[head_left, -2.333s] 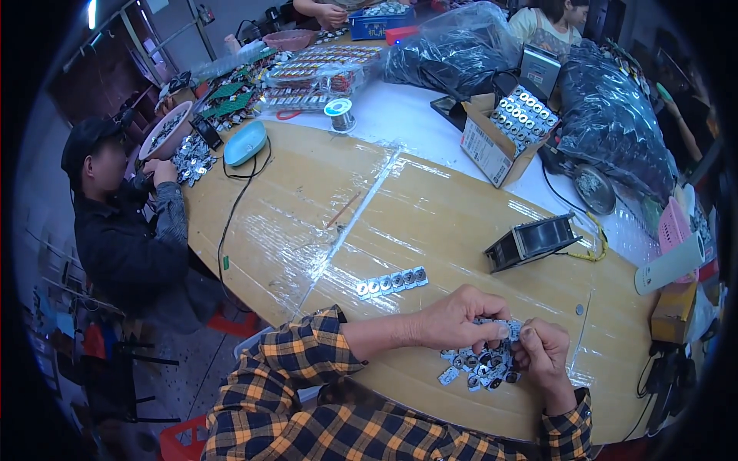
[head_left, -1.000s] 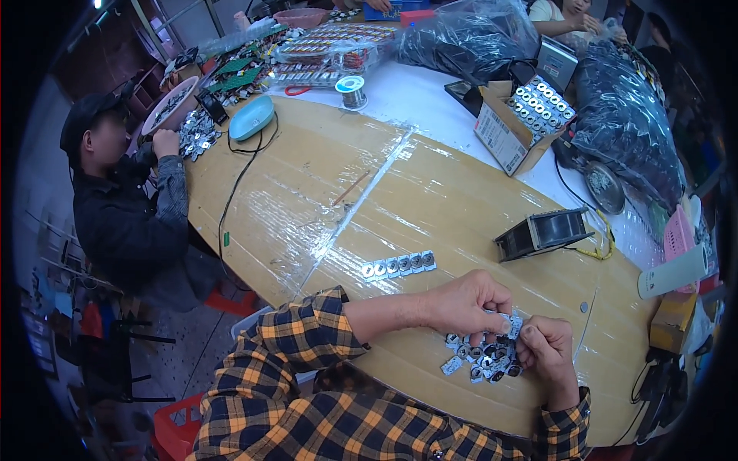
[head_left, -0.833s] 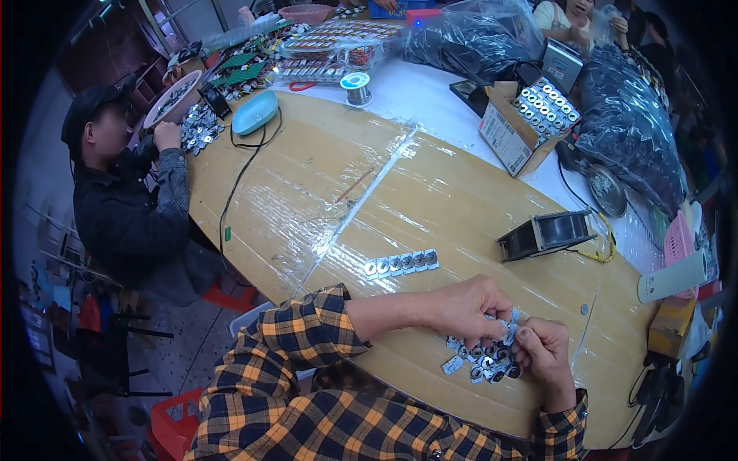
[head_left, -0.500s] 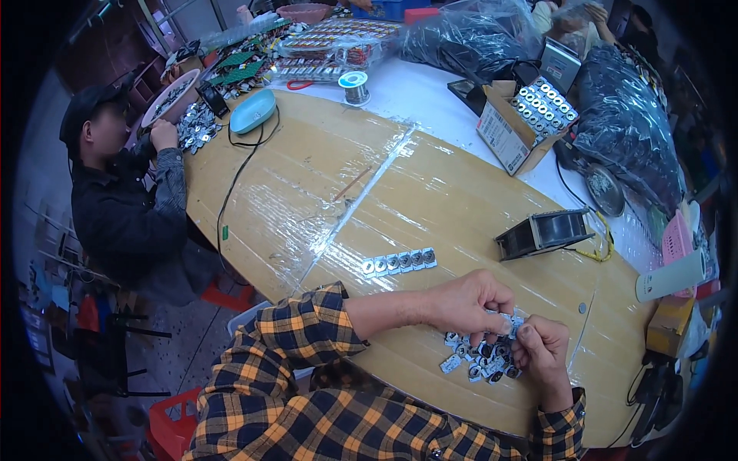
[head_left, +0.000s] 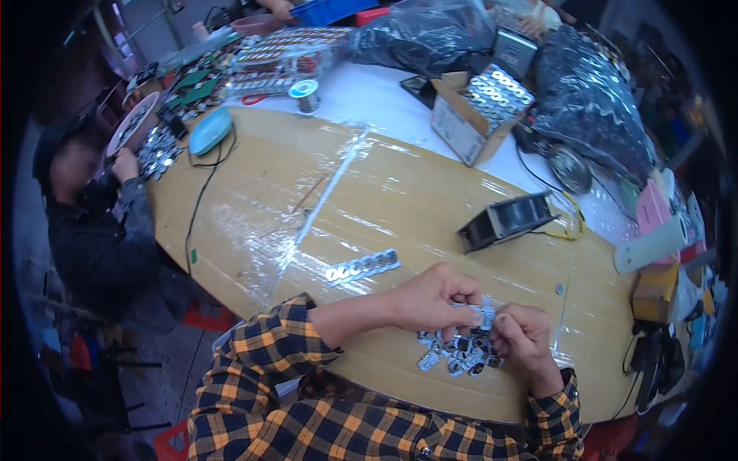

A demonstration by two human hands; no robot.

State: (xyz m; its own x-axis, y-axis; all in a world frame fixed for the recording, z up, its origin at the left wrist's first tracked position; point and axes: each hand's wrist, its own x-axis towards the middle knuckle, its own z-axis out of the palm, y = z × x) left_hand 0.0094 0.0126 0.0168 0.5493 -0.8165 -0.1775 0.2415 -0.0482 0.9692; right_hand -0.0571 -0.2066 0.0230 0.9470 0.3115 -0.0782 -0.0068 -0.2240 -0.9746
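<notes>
Both hands stay over the parts pile, little changed from a second ago. Left hand and right hand pinch a small metal strip between fingertips; assembly continues. Finished strip lies nearby.

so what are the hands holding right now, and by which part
Both the left hand and right hand pinch one small silvery metal piece by its ends, above the pile of similar pieces. The exact grip is too small to tell.
</notes>
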